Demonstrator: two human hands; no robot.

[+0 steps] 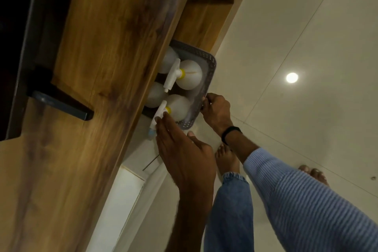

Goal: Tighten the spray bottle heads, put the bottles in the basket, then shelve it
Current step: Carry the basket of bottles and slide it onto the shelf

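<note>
Dim warm light, round glare spot on the floor tiles (292, 77), soft overall blur, dark upper-left corner, wide-angle tilt

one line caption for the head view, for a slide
Right hand grips the grey basket of spray bottles at the wooden shelf while left hand touches one spray head.

A grey perforated basket (206, 61) holds four upright white spray bottles (189, 76), partly under a wooden shelf (114, 47).
</note>
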